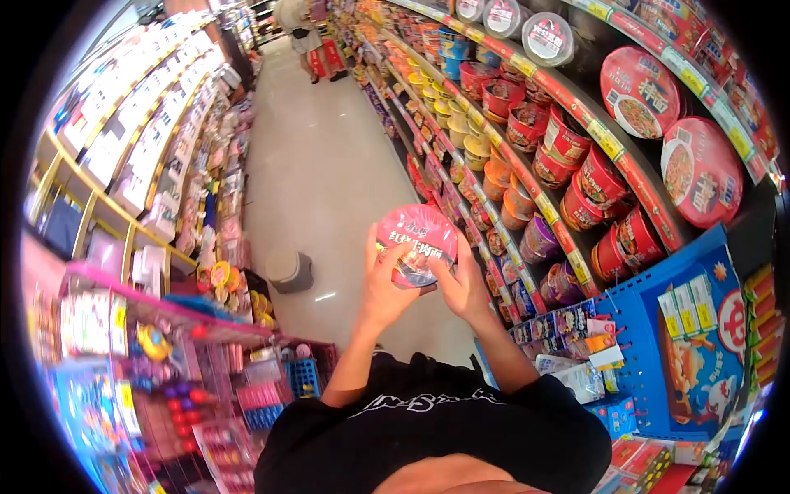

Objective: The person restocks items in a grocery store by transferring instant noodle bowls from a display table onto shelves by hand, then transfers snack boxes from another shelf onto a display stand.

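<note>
A red instant noodle bowl (pixel 418 229) is held up in front of my chest, its printed lid facing me. My left hand (pixel 390 284) wraps its left side, with fingers lying over the lid. On the right side, my right hand (pixel 463 288) grips the bowl, the thumb resting on the lower part of the lid. The bowl's underside is hidden from this angle. To the right of my hands, shelves carry more red noodle bowls (pixel 599 177), along with orange bowls (pixel 517 200) and purple bowls (pixel 539 239).
A grey bin (pixel 289 272) stands on the aisle floor (pixel 317 156) at left. White shelves (pixel 136 107) line the left side. A blue display rack (pixel 642 354) juts out at lower right, a pink rack (pixel 173 300) at lower left. Another person (pixel 303 37) is far down the aisle.
</note>
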A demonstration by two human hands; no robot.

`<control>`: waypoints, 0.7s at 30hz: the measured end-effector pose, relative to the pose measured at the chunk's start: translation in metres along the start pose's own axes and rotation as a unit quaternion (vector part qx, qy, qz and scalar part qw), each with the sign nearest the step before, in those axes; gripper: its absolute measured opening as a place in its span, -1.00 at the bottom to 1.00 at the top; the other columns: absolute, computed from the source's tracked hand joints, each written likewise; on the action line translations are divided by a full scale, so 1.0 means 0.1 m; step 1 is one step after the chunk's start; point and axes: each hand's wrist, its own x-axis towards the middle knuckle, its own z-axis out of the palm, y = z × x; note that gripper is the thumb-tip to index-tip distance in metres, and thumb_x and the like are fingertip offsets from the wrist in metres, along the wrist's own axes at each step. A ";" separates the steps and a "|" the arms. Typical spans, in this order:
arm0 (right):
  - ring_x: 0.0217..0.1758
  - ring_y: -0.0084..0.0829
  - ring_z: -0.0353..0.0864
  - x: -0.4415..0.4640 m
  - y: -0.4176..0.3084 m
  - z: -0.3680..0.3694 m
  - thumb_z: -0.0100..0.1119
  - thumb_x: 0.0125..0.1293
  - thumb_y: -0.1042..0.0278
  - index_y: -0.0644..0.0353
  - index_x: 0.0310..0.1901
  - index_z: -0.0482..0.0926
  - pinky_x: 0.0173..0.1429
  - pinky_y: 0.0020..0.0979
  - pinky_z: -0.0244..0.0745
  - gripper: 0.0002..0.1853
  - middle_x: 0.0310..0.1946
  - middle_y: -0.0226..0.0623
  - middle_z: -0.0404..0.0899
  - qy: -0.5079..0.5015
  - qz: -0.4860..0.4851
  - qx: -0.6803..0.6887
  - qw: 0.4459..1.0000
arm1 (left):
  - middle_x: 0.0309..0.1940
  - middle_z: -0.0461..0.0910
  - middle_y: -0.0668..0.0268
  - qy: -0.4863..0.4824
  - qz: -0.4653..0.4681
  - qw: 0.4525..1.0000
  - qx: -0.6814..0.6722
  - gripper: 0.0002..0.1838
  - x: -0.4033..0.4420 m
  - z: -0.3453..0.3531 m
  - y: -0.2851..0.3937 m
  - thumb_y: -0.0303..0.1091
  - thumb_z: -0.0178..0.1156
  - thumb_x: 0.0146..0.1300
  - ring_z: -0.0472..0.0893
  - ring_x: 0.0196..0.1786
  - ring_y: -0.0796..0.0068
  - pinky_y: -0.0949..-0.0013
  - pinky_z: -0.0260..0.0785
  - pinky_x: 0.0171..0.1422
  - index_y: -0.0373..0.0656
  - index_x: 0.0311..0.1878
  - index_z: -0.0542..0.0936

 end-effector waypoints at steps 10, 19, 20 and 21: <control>0.44 -0.14 0.40 1.61 0.59 -0.47 0.34 0.40 0.34 0.40 0.43 0.33 0.52 -0.16 0.25 -0.34 0.32 0.06 0.45 0.249 0.011 -0.054 0.967 | 0.50 0.18 0.07 -0.036 0.130 0.957 -0.257 0.25 2.18 1.24 -0.76 -0.44 0.76 -0.22 0.30 0.55 0.13 0.05 0.31 0.57 -0.11 0.53 0.14; 0.35 -0.33 0.48 2.85 1.16 -0.78 0.33 0.42 0.46 0.36 0.50 0.22 0.45 -0.25 0.40 -0.29 0.37 -0.07 0.35 0.461 0.008 -0.025 0.887 | 0.47 0.13 0.02 -0.188 0.143 0.817 -0.526 -0.11 3.92 2.31 -0.86 -0.65 0.67 -0.13 0.31 0.54 0.21 0.14 0.32 0.57 -0.06 0.08 0.17; 0.36 -0.33 0.48 2.91 1.19 -0.81 0.33 0.41 0.48 0.36 0.52 0.18 0.45 -0.25 0.42 -0.26 0.39 -0.06 0.34 0.479 0.005 -0.016 0.878 | 0.48 0.13 -0.02 -0.200 0.139 0.817 -0.522 -0.12 4.04 2.44 -0.86 -0.62 0.67 -0.11 0.32 0.54 0.18 0.11 0.30 0.58 -0.07 0.08 0.17; 0.46 -0.28 0.41 2.95 1.23 -0.83 0.36 0.39 0.49 0.37 0.55 0.11 0.48 -0.24 0.42 -0.20 0.47 -0.03 0.28 0.484 0.006 -0.011 0.875 | 0.50 0.13 -0.07 -0.211 0.134 0.819 -0.517 -0.13 4.14 2.57 -0.88 -0.58 0.68 -0.10 0.33 0.53 0.14 0.09 0.27 0.59 -0.08 0.08 0.17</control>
